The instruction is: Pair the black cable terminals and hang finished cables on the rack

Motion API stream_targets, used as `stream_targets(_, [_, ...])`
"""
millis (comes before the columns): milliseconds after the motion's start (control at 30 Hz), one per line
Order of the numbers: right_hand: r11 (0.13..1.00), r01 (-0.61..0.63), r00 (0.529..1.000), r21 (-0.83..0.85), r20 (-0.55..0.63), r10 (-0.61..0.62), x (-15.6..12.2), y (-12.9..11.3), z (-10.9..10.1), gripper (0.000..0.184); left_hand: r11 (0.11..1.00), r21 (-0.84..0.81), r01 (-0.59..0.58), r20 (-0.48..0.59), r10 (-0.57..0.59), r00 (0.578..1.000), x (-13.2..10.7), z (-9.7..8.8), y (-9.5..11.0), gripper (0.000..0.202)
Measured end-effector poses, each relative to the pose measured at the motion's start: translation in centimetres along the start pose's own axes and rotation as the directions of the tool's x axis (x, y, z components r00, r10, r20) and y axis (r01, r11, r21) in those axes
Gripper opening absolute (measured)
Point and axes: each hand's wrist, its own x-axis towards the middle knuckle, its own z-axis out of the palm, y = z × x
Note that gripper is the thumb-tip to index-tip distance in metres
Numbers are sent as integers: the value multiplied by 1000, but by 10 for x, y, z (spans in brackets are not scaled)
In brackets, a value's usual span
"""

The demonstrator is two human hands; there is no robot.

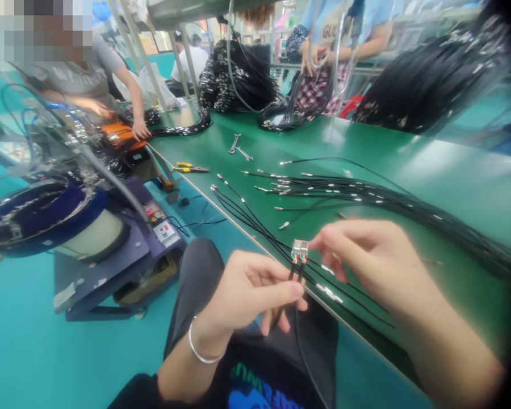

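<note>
My left hand [259, 289] pinches two black cables [297, 275] just below their ends, over my lap at the table's front edge. At the top of these cables sits a pair of silvery metal connectors [300, 247], with small coloured wires showing underneath. My right hand [357, 247] is beside the connectors, its index fingertip at their right side; whether it presses on them I cannot tell. The right thumb and fingers are bent, with nothing visible between them. Several loose black cables [255, 222] with metal ends lie along the table edge behind my hands.
A bundle of black cables [392, 196] spreads over the green table [238, 122]. Yellow-handled pliers [190, 168] and two wrenches [241, 147] lie farther back. A machine with a blue bowl [42, 216] stands at left. Co-workers handle cables across the table and at the far left.
</note>
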Motion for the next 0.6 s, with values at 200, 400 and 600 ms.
stream_targets(200, [998, -26, 995, 63, 101, 20, 1, 5, 1, 48, 999, -22, 40, 44, -39, 998, 0, 4, -1, 14])
stream_targets(400, [995, -54, 994, 87, 104, 44, 0, 4, 3, 48, 999, -21, 45, 58, -44, 997, 1, 6, -1, 13])
stream_targets(600, [998, -45, 967, 49, 252, 31, 3, 12, 6, 71, 1000, 16, 12, 38, -12, 999, 3, 2, -1, 15])
